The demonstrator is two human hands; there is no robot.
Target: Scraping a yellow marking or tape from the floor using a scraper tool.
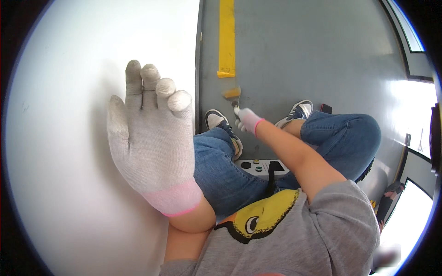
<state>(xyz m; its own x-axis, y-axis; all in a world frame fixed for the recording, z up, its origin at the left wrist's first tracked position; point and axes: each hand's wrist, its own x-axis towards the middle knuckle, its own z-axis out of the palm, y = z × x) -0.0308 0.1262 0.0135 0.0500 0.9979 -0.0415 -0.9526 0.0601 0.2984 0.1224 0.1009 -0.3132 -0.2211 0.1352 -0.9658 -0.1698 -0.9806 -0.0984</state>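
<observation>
My left hand (154,133), in a whitish knit glove with a pink cuff, is raised large in front of the white panel (64,115) on the left. Its fingers are loosely curled and apart, holding nothing. Whether it touches the panel I cannot tell. My right hand (250,122), gloved alike, reaches down to the grey floor, closed round the pale handle of a scraper (233,93). The tool's fan-shaped end looks partly yellow and is near the floor. Just beyond it lies a strip of yellow floor tape (227,39), its near end lifted or folded.
My shoes (301,110) and bent jeans-clad knees (347,133) flank the right arm. A dark phone-like object (326,109) lies by the right shoe. Below my legs shows a white board (264,172) with dark round parts. Another person (391,195) appears far right.
</observation>
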